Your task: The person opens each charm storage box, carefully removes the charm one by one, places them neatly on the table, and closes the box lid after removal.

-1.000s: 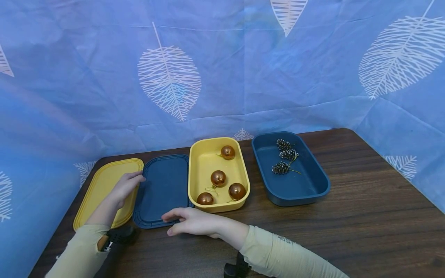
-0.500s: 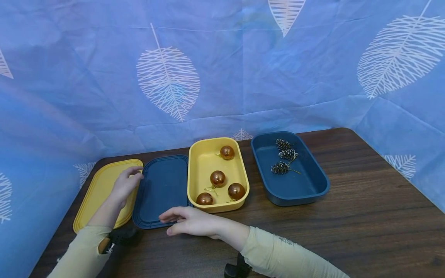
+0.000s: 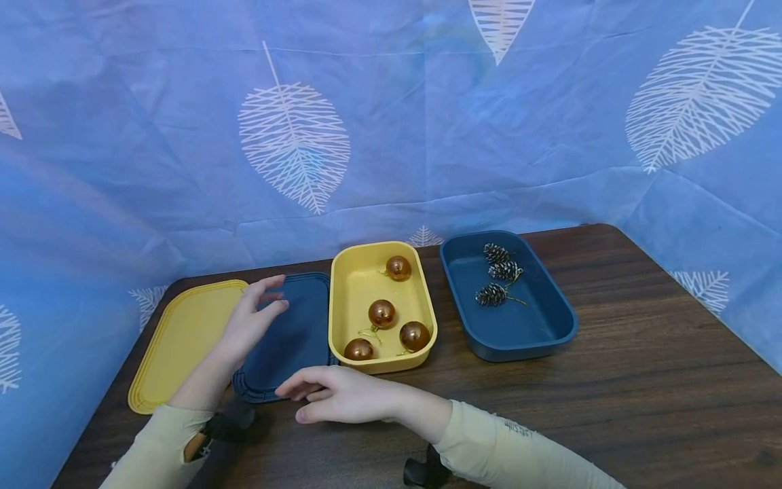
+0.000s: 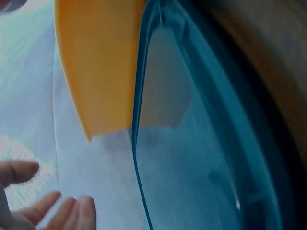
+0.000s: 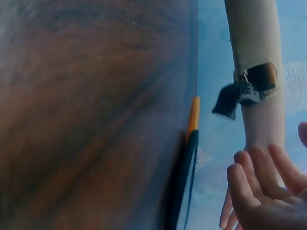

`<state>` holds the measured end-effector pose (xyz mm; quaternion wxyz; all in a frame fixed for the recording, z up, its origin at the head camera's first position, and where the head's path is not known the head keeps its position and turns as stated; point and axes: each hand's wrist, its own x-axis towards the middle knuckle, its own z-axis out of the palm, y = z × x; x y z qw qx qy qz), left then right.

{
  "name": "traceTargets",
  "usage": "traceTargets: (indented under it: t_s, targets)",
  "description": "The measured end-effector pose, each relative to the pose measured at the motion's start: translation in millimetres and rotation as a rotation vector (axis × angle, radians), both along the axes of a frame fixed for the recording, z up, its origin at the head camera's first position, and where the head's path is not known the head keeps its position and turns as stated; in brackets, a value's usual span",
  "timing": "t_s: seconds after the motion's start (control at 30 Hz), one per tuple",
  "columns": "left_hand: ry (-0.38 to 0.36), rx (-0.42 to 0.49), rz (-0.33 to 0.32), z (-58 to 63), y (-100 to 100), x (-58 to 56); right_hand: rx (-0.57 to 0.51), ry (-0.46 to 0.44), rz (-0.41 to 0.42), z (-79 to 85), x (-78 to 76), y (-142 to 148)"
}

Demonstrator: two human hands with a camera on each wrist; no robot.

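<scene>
Lid (image 3: pixel 293 333), blue, flat on dark table (image 3: pixel 660 353), left of frame centre, between yellow lid (image 3: pixel 183 333) and yellow box (image 3: pixel 360 282) of shiny balls (image 3: pixel 381 314). Left hand (image 3: pixel 252 322) hovers over its upper left, thumb and fingers well parted, nothing held. Right hand (image 3: pixel 345 395) near its lower right corner, fingers loosely bent, gap to the thumb, nothing held. Left wrist view: fingertips clear of the rim. My read: fingertips best worked under opposite edges, both sides raised level. Right edge lies close by the box, contact unclear; easing leftward first should avoid jogging the balls.
</scene>
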<state>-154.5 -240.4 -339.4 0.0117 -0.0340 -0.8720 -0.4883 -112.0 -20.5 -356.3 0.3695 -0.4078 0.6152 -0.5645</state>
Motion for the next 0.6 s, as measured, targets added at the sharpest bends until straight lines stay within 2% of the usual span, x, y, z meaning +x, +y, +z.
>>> traceTargets:
  t_s: [0.13,0.27,0.47,0.6]
  targets:
    - [0.017,0.018,-0.125,-4.1,13.2,2.6,-0.010,0.048,0.011,4.4,-3.9,8.5]
    - [0.012,0.023,-0.218,-10.5,23.6,3.7,-0.029,0.097,-0.029,10.4,-10.1,18.5]
    - [-0.005,0.028,-0.317,-18.5,32.0,4.0,-0.055,0.184,-0.195,20.4,-24.6,34.7]
    - [-0.026,0.035,-0.374,-21.1,33.9,4.6,-0.013,0.255,-0.309,21.8,-36.8,43.1]
